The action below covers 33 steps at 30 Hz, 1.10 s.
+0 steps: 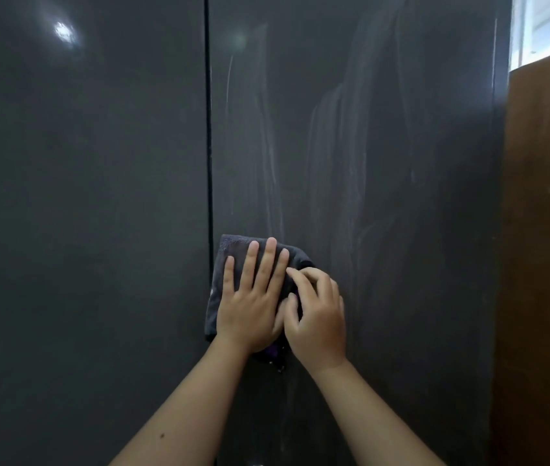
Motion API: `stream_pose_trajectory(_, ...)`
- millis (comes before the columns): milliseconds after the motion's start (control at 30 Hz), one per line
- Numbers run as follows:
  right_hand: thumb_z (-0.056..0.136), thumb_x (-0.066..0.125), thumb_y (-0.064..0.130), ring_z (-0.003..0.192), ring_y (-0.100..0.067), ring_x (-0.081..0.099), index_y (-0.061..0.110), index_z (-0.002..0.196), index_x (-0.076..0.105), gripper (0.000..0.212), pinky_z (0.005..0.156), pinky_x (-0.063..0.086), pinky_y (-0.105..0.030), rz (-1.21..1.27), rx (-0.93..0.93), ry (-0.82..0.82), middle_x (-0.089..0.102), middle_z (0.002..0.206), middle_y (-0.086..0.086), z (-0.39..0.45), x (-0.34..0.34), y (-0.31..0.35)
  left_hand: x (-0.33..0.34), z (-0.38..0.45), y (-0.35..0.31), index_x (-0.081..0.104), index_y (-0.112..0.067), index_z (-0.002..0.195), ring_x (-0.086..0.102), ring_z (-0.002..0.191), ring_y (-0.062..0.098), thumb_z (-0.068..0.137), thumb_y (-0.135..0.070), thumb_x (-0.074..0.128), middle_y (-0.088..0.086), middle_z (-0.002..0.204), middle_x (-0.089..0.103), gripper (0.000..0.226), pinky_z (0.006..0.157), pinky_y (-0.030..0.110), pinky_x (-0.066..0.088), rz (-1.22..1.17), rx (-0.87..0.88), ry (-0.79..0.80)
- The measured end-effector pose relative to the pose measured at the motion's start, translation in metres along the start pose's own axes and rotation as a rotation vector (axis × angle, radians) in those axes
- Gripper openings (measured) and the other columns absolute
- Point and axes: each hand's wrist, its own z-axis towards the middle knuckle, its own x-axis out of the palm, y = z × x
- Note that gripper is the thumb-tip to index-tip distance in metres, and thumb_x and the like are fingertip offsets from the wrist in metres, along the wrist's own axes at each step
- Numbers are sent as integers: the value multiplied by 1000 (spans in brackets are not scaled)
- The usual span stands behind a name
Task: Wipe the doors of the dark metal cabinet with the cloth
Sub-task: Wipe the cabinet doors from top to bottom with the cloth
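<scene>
Streaked dark metal cabinet door spreads wide toward twelve and three o'clock; folded dark grey cloth abuts the centre seam, left hand spread flat, right hand pinching its edge.

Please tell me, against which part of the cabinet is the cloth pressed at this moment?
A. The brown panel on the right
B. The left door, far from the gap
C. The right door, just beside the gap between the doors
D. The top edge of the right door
C: the left hand presses the dark cloth flat on the right door, its edge next to the gap, while the right hand grips the cloth's other side.
</scene>
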Motion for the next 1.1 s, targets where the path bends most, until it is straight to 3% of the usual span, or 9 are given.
stream_pose_trajectory(133, 76, 60, 11, 100, -26, 62, 9, 109, 69, 35, 77, 50, -40, -105, -45, -9, 65, 109, -8, 16, 9, 0, -5, 20, 10, 26, -13, 147, 12, 142, 30, 89, -44, 29, 12, 154, 17, 65, 111, 54, 11, 5, 2, -14)
stream_pose_trajectory(233, 83, 53, 18, 103, -24, 61, 12, 110, 70, 33, 80, 47, -40, -171, -72, -47, 65, 116, -5, 30, 15, 5, -11, 39, 21, 26, -13, 146, 11, 142, 31, 89, -45, 28, 12, 154, 17, 66, 111, 53, 8, -14, -3, -31)
stream_pose_trajectory(400, 79, 57, 16, 88, -25, 61, 12, 112, 69, 36, 71, 45, -38, -253, -65, -112, 68, 112, 0, 56, 14, 16, -19, 59, 29, 25, -14, 147, 15, 141, 32, 90, -46, 25, 11, 154, 19, 65, 111, 53, 8, -1, 0, -55)
stream_pose_trajectory(567, 78, 58, -2, 81, -29, 61, -1, 111, 66, 34, 71, 50, -37, 41, -59, -195, 70, 97, -10, 91, 8, 27, -24, 88, 39, 14, -14, 148, 10, 143, 30, 90, -48, 19, 10, 156, 13, 67, 111, 54, 3, 21, -16, -60)
stream_pose_trajectory(667, 85, 53, -8, 90, -24, 67, -7, 114, 62, 30, 80, 56, -34, 258, -59, -261, 69, 104, -16, 103, 8, 36, -24, 108, 42, 0, -14, 149, -2, 143, 30, 91, -49, 11, 11, 157, 1, 69, 111, 54, -7, 22, -32, -78)
stream_pose_trajectory(800, 92, 49, -5, 101, -13, 64, -2, 122, 58, 31, 87, 54, -29, 368, -14, -216, 65, 112, -9, 103, 14, 38, -26, 119, 41, -6, -12, 148, -6, 143, 30, 90, -48, 2, 11, 156, -6, 69, 110, 54, -6, 37, -74, -92)
stream_pose_trajectory(967, 96, 43, -2, 130, -9, 39, 1, 131, 51, 36, 107, 27, -11, 306, 45, -54, 48, 139, -10, 106, 20, 28, -30, 119, 45, -31, -11, 138, -29, 136, 22, 87, -44, -9, 6, 150, -27, 64, 107, 41, -26, -148, -44, -93)
stream_pose_trajectory(1033, 97, 42, 0, 133, -9, 34, 3, 133, 49, 37, 109, 22, -12, 230, 2, -4, 44, 143, -9, 107, 22, 25, -36, 118, 47, -18, -12, 142, -21, 139, 19, 90, -41, -3, 6, 153, -16, 62, 111, 37, -19, -252, -33, -105)
stream_pose_trajectory(1100, 97, 41, 5, 133, -16, 35, 6, 133, 50, 37, 109, 24, -20, 178, -39, 19, 42, 144, -10, 107, 24, 26, -42, 111, 52, 15, -4, 145, 8, 142, 26, 93, -34, 15, 14, 153, 13, 60, 115, 42, 5, -266, -21, -163)
